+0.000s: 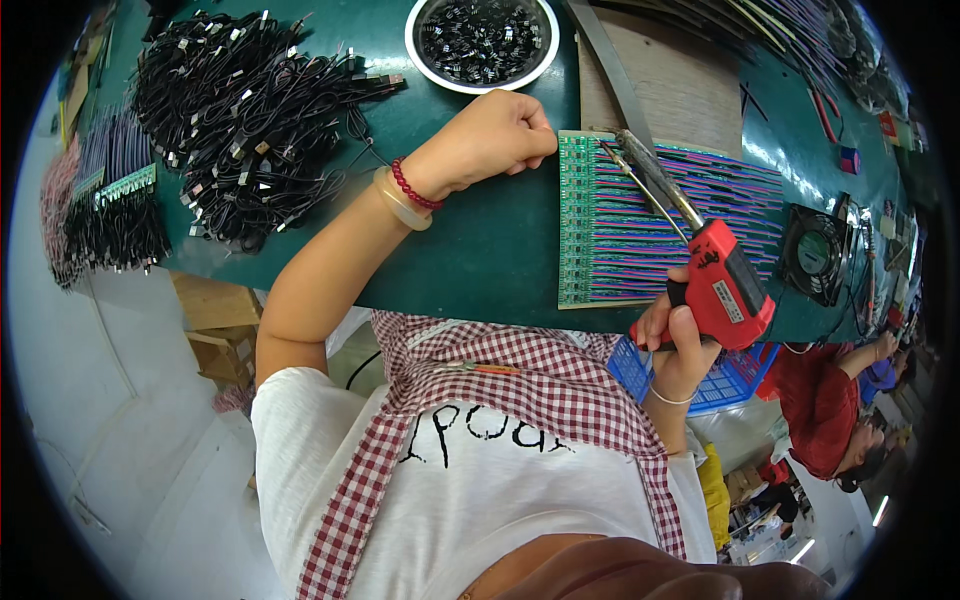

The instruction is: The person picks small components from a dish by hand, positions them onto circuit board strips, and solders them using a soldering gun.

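Note:
My right hand (pixel 675 330) is wrapped round the handle of a red soldering gun (pixel 728 290). The gun's metal tip reaches up and left to the top edge of a green circuit board panel (pixel 575 230). Rows of pink, blue and black wires (pixel 690 225) run rightward from the panel. My left hand (pixel 500 135) is closed beside the panel's upper left corner, its fingertips pinched together. What they hold, if anything, is too small or hidden to tell.
A big heap of black USB cables (pixel 245 130) lies on the green table (pixel 470 255) at left. Behind is a white-rimmed bowl (pixel 411 40) of small black metal-ended parts. A wooden board (pixel 680 90), a small black fan (pixel 812 255) and a blue basket (pixel 735 385) are at right. Another person (pixel 825 410) sits far right.

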`<state>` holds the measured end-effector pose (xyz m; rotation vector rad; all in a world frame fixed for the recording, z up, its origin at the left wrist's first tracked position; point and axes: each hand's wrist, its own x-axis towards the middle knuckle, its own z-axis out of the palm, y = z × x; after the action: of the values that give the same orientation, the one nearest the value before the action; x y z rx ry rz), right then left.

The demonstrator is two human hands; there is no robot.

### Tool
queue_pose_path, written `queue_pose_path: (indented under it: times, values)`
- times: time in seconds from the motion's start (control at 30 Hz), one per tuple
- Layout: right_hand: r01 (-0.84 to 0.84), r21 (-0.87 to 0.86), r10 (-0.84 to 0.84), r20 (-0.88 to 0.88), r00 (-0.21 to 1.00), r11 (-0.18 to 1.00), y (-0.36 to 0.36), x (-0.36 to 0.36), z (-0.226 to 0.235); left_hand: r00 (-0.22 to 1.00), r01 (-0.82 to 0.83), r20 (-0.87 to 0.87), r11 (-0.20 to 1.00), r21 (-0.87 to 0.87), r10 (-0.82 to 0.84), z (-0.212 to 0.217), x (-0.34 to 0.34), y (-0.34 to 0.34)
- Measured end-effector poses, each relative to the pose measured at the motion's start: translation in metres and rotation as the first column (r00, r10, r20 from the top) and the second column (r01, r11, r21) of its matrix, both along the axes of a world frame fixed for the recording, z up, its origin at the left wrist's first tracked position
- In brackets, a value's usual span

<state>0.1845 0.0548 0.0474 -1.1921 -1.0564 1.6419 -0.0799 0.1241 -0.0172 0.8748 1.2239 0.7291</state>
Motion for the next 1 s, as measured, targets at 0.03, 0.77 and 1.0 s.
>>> queue_pose_path:
  times: [0.03, 0.77, 1.0]
  values:
    - [0.016, -0.021, -0.017, -0.023, 1.000, 1.000, 0.000, 0.000, 0.000, 1.000, -0.001, -0.002, 1.000, -0.006, 0.001, 0.000, 0.000, 0.000]
    - [-0.001, -0.060, 0.002, 0.025, 1.000, 0.998, -0.001, 0.001, -0.007, 1.000, 0.015, 0.000, 1.000, 0.012, -0.015, 0.003, -0.004, -0.002]
    - [0.075, 0.038, -0.074, -0.038, 0.997, 0.996, 0.005, 0.009, 0.003, 0.828, 0.178, -0.559, 0.963, 0.202, -0.035, 0.053, -0.035, 0.005]
